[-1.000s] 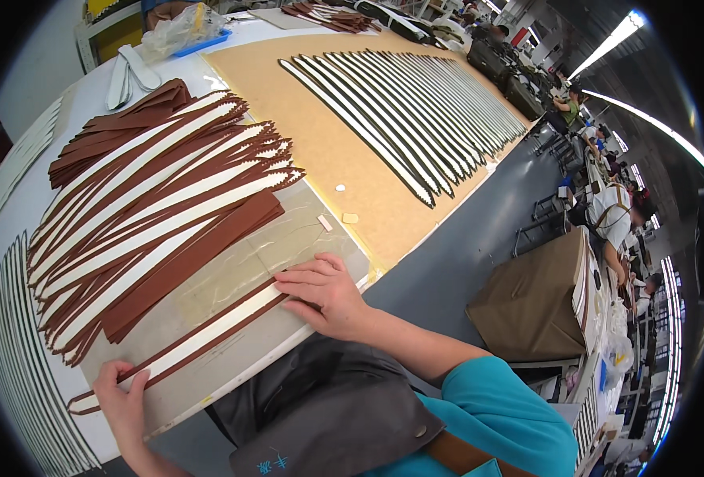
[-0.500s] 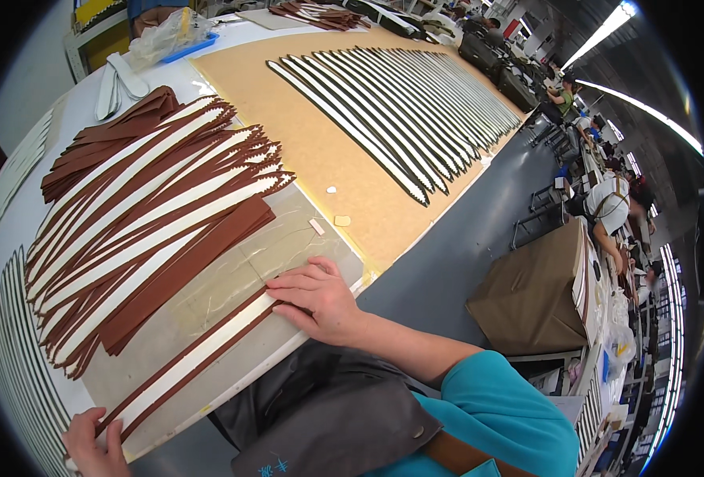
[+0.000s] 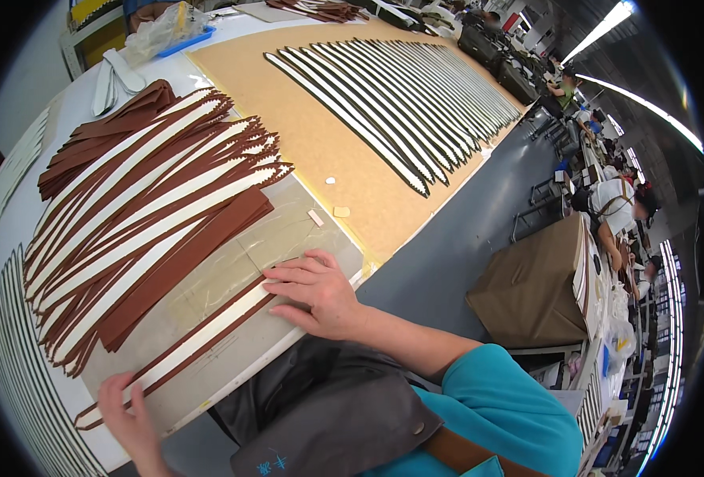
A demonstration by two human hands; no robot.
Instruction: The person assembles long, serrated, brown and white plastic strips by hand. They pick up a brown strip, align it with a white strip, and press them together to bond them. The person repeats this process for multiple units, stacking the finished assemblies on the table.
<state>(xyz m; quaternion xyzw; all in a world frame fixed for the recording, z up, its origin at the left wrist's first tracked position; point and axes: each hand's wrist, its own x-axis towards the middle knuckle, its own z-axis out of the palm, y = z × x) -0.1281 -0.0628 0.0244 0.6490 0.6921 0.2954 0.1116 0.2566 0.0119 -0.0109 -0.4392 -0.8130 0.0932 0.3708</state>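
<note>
The left hand (image 3: 129, 413) presses flat, fingers apart, on the near left end of a brown-and-white strip (image 3: 185, 346) lying on the worktop (image 3: 304, 151). The right hand (image 3: 316, 288), also flat, presses its far right end.

Bright, even light falls from long ceiling strips (image 3: 606, 28) at the upper right, which blow out to white glare. The table (image 3: 344, 163) is evenly lit, with only faint, soft shadows. Fisheye distortion bends straight edges toward the black rim. The far room looks small and soft.
</note>
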